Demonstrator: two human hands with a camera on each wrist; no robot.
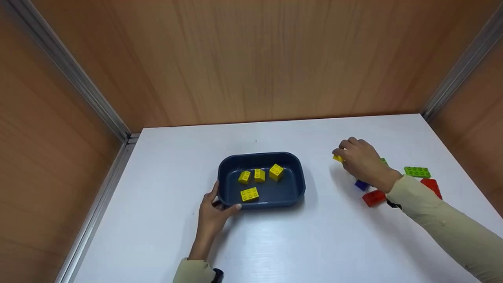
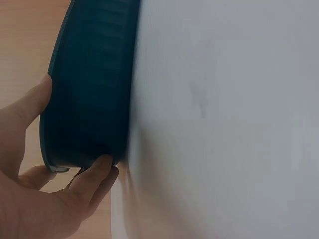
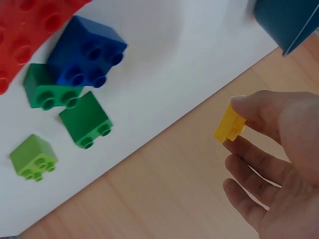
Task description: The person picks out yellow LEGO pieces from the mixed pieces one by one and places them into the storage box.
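Observation:
A dark blue rectangular dish [image 1: 281, 192] stands on the white table, with several yellow toy bricks [image 1: 249, 194] lying in it. My left hand [image 1: 212, 216] grips the dish at its near left corner, thumb over the front rim and fingers round the end wall. In the left wrist view the fingers [image 2: 94, 174] press against the dish's end. To the right of the dish, my right hand [image 1: 363, 163] pinches a small yellow toy brick [image 3: 230, 123] between thumb and forefinger, up above the table. The other fingers of that hand are spread loosely.
Under and beside the right forearm lie red bricks [image 1: 374, 198], a blue brick [image 3: 87, 50], dark green bricks [image 3: 87, 119] and a light green brick [image 1: 417, 171]. The forearm partly hides this group in the head view. A wooden panel [image 1: 255, 63] stands behind the table.

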